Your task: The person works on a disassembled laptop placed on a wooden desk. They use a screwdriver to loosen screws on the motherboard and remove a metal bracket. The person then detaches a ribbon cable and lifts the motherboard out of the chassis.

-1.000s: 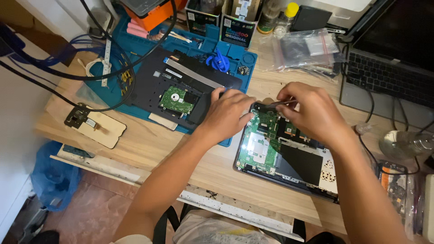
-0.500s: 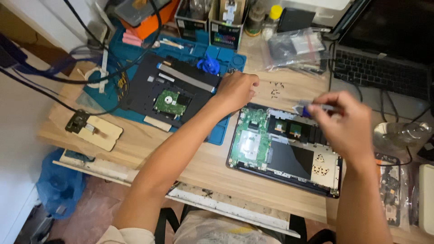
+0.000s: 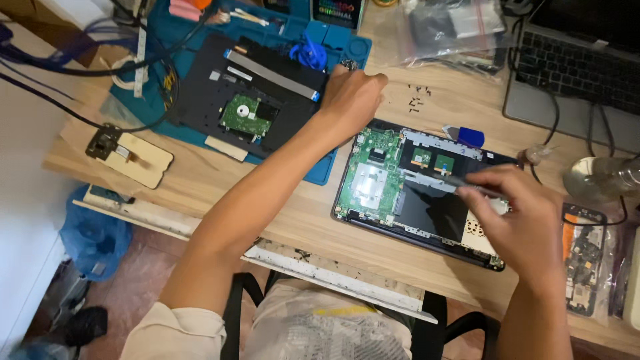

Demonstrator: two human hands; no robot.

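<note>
Spanning the whole view, a wooden table (image 3: 200, 180) carries the work. At its upper left lies a blue repair mat (image 3: 320, 170), and on the mat rests a black laptop cover (image 3: 200, 100) with a green-boarded hard drive (image 3: 245, 115) sitting on it. To the right of the mat, near the table's front edge, lies an opened laptop base (image 3: 427, 220), its bottom panel off, showing a green circuit board (image 3: 373, 177) on the left and a dark battery area on the right. A second laptop (image 3: 573, 73) sits at the upper right, with a clear plastic bag (image 3: 453, 27) beside it.

The left hand (image 3: 350, 100) reaches across to the mat's right edge, just above the opened base; its fingers are curled downward and loosely closed, and whether they grip anything cannot be told. The right hand (image 3: 523, 223) hovers over the right part of the opened base, fingers pinched around a thin dark screwdriver (image 3: 460, 181) whose tip points left toward the middle of the base.

A scatter of small black screws (image 3: 417, 100) lies on the bare wood between the left hand and the second laptop. A blue pry tool (image 3: 470, 137) rests at the base's upper edge.
</note>
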